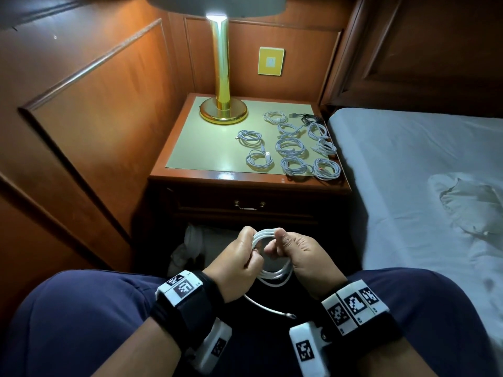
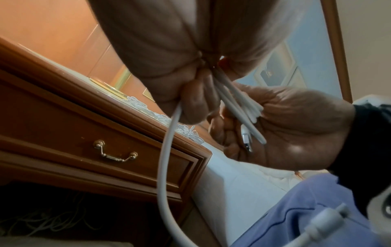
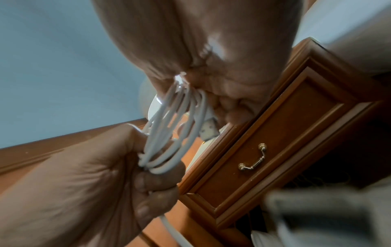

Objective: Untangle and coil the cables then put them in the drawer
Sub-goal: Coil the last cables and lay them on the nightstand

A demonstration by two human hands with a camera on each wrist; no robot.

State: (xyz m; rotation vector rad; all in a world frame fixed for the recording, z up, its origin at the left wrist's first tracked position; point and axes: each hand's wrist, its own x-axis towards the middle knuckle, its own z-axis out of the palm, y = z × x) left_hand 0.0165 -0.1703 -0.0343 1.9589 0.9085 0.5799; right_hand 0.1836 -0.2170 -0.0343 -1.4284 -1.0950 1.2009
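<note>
White USB cable (image 1: 273,257) is hanging looped between both hands, left hand (image 1: 239,265) and right hand (image 1: 304,257) pinching opposite sides, loose tail trailing lapward beneath the left.

Coiled cables (image 1: 290,146) lie on nightstand (image 1: 190,148), right of lamp (image 1: 223,110).
</note>
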